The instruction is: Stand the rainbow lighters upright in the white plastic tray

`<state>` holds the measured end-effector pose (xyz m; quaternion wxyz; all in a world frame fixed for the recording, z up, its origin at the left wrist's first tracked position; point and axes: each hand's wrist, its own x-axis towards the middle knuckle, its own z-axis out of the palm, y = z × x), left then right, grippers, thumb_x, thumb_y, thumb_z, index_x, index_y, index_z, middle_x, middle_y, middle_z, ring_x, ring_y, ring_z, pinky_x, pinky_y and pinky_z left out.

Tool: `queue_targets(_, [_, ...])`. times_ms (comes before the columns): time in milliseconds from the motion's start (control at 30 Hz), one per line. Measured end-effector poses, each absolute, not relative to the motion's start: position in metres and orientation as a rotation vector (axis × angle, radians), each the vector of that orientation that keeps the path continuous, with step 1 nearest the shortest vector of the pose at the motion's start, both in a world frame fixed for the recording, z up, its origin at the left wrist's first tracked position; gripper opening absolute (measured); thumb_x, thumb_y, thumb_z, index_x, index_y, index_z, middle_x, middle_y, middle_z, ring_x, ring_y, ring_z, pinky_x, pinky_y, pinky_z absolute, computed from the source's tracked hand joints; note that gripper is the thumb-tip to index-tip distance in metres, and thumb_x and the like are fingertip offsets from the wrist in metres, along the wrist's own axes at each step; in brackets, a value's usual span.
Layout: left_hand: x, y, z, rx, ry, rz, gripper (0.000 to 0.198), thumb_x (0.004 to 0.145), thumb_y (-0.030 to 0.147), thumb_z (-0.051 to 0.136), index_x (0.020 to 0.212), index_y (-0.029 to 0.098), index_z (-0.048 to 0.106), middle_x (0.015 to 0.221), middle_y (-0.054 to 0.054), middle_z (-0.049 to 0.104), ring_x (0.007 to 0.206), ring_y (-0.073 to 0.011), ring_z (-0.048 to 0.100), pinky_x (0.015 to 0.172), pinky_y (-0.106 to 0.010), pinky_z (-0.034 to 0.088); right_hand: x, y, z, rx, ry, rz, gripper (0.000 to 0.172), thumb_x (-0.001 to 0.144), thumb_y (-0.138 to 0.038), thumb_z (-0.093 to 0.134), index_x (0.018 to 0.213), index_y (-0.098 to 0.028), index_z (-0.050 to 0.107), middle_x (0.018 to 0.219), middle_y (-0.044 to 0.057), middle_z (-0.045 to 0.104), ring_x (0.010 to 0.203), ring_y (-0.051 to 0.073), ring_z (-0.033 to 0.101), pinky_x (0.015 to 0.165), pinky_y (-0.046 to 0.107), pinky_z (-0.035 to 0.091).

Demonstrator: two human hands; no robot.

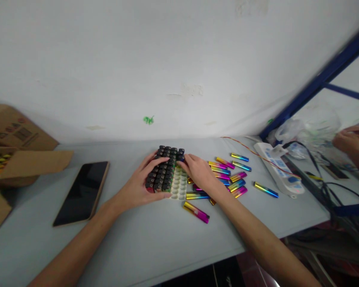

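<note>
A white plastic tray [177, 186] with round pockets lies on the table, its left part and far edge filled with upright black-topped tubes [164, 169]. My left hand [140, 179] is wrapped round the tray's left side, fingers over the black tops and thumb at the near edge. At the tray's far right, my right hand [197, 169] is closed in a pinch on a black-topped tube [181, 158], partly hidden by the fingers. Shiny loose tubes [236, 186] in yellow-pink and yellow-blue lie scattered under and beyond my right forearm. One tube [196, 211] rests nearer the front.
Left of the tray lies a dark phone [82, 193]. An open cardboard box [32, 163] stands at the far left. A power strip [278, 169] with cables lies on the right, beside a blue metal frame [314, 83]. Another person's hands [351, 139] show beyond it.
</note>
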<state>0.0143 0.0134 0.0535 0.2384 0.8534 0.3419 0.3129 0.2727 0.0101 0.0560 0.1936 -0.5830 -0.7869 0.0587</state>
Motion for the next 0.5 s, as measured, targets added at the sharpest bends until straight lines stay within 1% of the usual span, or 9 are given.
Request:
queue_targets(100, [0.014,0.014,0.053,2.356,0.921,0.868,0.094,0.077,0.051,0.094,0.157,0.030,0.050,0.172,-0.015,0.041,0.163,-0.0403,0.038,0.133,-0.059,0.035,0.271,0.009,0.058,-1.664,-2.250,0.135,0.032,0.114,-0.047,0.051,0.109,-0.020,0.067,0.103,0.014,0.075,0.083,0.023,0.068,0.073,0.032,0.043])
queue_targets(167, [0.014,0.014,0.053,2.359,0.917,0.865,0.093,0.079,0.050,0.093,0.158,0.030,0.049,0.172,-0.016,0.040,0.162,-0.0401,0.038,0.133,-0.059,0.035,0.275,0.009,0.060,-1.608,-2.262,0.177,0.036,0.113,-0.050,0.051,0.108,-0.019,0.068,0.102,0.013,0.075,0.083,0.023,0.067,0.074,0.032,0.043])
queue_targets(267, [0.013,0.014,0.053,2.353,0.931,0.864,0.093,0.079,0.053,0.093,0.158,0.031,0.049,0.172,-0.016,0.040,0.162,-0.0415,0.039,0.132,-0.060,0.035,0.295,0.009,0.067,-1.439,-2.223,0.305,0.043,0.113,-0.056,0.048,0.103,-0.020,0.068,0.094,0.008,0.074,0.080,0.021,0.065,0.076,0.032,0.043])
queue_targets(333, [0.013,0.015,0.052,2.350,0.942,0.865,0.094,0.078,0.057,0.093,0.157,0.031,0.050,0.171,-0.017,0.041,0.161,-0.0426,0.040,0.132,-0.061,0.035,0.315,0.008,0.079,-1.388,-2.113,0.319,0.048,0.113,-0.060,0.045,0.096,-0.021,0.069,0.086,0.005,0.072,0.076,0.019,0.063,0.075,0.032,0.042])
queue_targets(400, [0.012,0.016,0.051,2.352,0.947,0.863,0.094,0.078,0.059,0.092,0.157,0.030,0.050,0.171,-0.017,0.041,0.161,-0.0430,0.040,0.132,-0.062,0.036,0.337,0.002,0.096,-1.416,-1.931,0.242,0.054,0.113,-0.063,0.042,0.089,-0.021,0.068,0.078,0.003,0.068,0.070,0.018,0.059,0.072,0.032,0.041])
queue_targets(500, [0.011,0.017,0.050,2.366,0.937,0.866,0.093,0.079,0.060,0.091,0.157,0.031,0.050,0.171,-0.017,0.040,0.161,-0.0426,0.040,0.131,-0.061,0.037,0.367,-0.021,0.117,-1.490,-1.657,0.130,0.056,0.111,-0.066,0.043,0.094,-0.021,0.072,0.070,0.001,0.063,0.062,0.017,0.056,0.066,0.031,0.040])
